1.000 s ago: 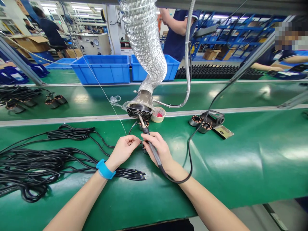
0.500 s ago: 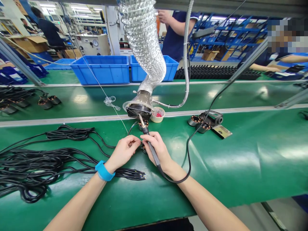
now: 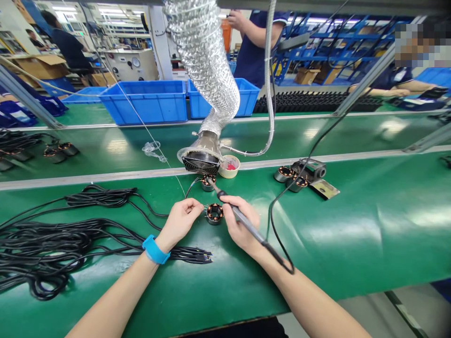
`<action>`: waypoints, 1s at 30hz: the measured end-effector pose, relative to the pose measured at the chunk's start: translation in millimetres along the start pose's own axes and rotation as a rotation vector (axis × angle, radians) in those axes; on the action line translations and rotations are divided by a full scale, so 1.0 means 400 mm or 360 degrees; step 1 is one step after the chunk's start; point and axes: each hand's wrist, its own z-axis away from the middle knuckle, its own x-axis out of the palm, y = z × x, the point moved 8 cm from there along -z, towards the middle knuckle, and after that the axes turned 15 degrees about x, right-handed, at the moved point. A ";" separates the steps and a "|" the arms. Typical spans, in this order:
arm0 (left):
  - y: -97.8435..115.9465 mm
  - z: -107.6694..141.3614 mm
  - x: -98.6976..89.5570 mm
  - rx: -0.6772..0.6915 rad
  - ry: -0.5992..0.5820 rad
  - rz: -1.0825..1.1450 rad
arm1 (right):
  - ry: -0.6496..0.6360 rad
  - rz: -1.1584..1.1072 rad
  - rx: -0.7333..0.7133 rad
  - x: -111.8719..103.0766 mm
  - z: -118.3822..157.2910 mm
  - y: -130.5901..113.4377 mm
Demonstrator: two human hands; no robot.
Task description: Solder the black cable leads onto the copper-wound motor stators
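My right hand (image 3: 243, 220) is closed around a soldering iron (image 3: 246, 223), its tip up and left near a motor stator (image 3: 208, 182) with copper windings. A second stator (image 3: 214, 213) sits on the green bench between my hands. My left hand (image 3: 183, 217), a blue band on its wrist, pinches beside that stator's left edge, where thin wire ends show. A thin solder wire (image 3: 162, 155) comes down from the upper left into this hand; the part between the fingers is hidden.
A fume duct (image 3: 211, 61) with a fan grille hangs over the far stator, a small tub (image 3: 229, 167) beside it. Black cables (image 3: 70, 239) lie left; more stators (image 3: 283, 174) and an iron stand (image 3: 313, 170) lie right. Blue bins (image 3: 144, 103) and co-workers are beyond.
My right hand has moved right and tilted the soldering iron, drawing away from my left hand. The near stator now shows between them. My left hand has hardly moved.
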 end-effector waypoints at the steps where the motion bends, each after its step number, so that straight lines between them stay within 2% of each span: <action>1: -0.002 0.000 -0.001 -0.0004 0.0012 -0.0008 | 0.0060 0.0011 0.0031 -0.014 0.002 0.000; 5: -0.010 0.000 -0.005 -0.0019 0.0069 -0.0029 | 0.0092 -0.0068 0.0015 -0.033 0.016 -0.008; 24: -0.012 0.005 0.000 0.0006 0.0057 -0.0014 | -0.0020 -0.0066 -0.0026 -0.015 0.013 -0.017; 30: -0.019 0.002 0.002 0.0003 0.0039 -0.0020 | 0.0026 -0.0158 0.0112 -0.018 0.016 0.008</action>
